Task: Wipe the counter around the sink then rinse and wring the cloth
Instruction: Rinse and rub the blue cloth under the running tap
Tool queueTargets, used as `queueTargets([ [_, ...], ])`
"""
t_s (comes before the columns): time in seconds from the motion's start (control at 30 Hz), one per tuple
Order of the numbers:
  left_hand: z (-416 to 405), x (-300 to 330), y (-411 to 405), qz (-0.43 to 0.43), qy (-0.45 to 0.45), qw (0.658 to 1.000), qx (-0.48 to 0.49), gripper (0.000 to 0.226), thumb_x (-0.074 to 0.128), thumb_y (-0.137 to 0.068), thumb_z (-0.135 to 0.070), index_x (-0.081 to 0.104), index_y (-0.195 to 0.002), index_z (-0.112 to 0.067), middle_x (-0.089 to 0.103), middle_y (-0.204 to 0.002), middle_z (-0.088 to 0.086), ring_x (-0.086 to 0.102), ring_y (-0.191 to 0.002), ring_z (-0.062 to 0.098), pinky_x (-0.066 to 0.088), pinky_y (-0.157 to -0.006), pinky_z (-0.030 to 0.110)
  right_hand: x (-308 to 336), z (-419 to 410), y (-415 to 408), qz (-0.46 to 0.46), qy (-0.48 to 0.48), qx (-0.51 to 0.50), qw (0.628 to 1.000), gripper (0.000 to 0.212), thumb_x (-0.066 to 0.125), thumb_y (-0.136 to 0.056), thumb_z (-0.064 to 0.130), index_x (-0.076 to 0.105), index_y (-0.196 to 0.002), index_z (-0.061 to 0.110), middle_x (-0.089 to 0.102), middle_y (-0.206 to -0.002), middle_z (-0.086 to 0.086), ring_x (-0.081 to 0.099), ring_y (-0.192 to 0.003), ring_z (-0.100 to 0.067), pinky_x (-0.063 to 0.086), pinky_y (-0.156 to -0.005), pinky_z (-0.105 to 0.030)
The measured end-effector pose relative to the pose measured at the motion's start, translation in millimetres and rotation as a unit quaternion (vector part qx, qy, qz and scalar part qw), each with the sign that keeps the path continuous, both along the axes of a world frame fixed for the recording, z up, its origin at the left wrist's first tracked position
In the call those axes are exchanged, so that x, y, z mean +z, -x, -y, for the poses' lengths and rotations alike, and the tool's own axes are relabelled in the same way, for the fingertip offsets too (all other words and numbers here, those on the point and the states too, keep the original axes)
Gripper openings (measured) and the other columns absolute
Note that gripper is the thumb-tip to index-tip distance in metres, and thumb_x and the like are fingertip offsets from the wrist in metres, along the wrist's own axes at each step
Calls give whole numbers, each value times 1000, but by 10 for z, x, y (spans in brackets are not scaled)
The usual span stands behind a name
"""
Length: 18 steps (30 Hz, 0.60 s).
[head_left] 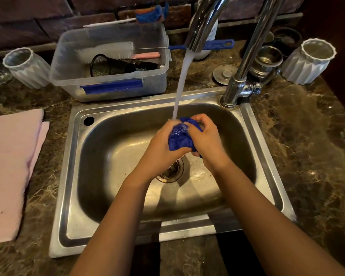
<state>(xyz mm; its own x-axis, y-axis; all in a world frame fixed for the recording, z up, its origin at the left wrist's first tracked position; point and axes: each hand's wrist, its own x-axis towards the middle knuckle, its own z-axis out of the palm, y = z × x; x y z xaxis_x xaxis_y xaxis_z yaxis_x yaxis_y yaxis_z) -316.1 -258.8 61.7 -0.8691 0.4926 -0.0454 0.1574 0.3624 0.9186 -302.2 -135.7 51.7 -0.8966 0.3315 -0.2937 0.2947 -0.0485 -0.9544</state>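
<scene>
Both hands clasp the blue cloth (180, 138) bunched between them: left hand (163, 144) curled round its left and near side, right hand (205, 137) wrapped over its right side, fingers folded onto the top. Cloth is held above the basin of the steel sink (72, 176), roughly over the drain (172, 172). Water stream (182, 82) runs from the chrome faucet (205, 22) and lands on the far top edge of the cloth, by the left hand's fingers. Basin floor wet, reflective.

Surroundings: dark marble counter (307, 146) on all sides of the sink. Folded pink towel (10, 166) lies on the counter, left. Clear plastic tub (110, 62) sits far-left behind the sink, holding brushes and a dark mesh strainer. White ribbed cup (27, 66) left of the tub; a second ribbed cup (310, 60) far right. Round metal sink plug (224, 73) rests on the counter beside the faucet base.
</scene>
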Motion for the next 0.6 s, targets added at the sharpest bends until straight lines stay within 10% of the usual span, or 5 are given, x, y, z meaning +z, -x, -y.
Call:
queueTargets([
  [0.2, -83, -7, -91, 109, -115, 985, 63, 19, 57, -89, -13, 48, -103, -23, 56, -97, -7, 58, -90, 7, 51, -73, 15, 59, 71, 21, -14, -36, 6, 999, 17, 52, -92, 28, 53, -78, 18, 58, -74, 0, 61, -75, -17, 54, -69, -33],
  [0.43, -159, -103, -27, 69, -7, 963, 259, 20, 41, -98, -30, 56, -88, -21, 57, -77, -5, 56, -72, 9, 44, -60, 14, -15, 181, -24, 12, -34, 62, 997, 13, 40, -96, 35, 46, -99, 25, 56, -90, 4, 59, -84, -14, 49, -58, -18],
  [0.5, -127, -107, 35, 142, -50, 942, 299, 24, 39, -98, -32, 56, -85, -20, 56, -75, -2, 53, -66, 9, 42, -59, 19, -28, 130, -99, -21, -9, 99, 995, 20, 43, -95, 36, 38, -114, 34, 54, -107, 3, 60, -94, -14, 51, -57, -15],
  [0.6, -35, -47, 119, 351, -121, 881, 294, 38, 34, -98, -44, 56, -98, -13, 57, -70, 4, 51, -51, 10, 38, -44, 19, -119, 14, -240, -85, -99, 205, 970, 66, 64, -80, 28, 25, -130, 47, 34, -142, 2, 42, -127, -11, 48, -95, -28],
])
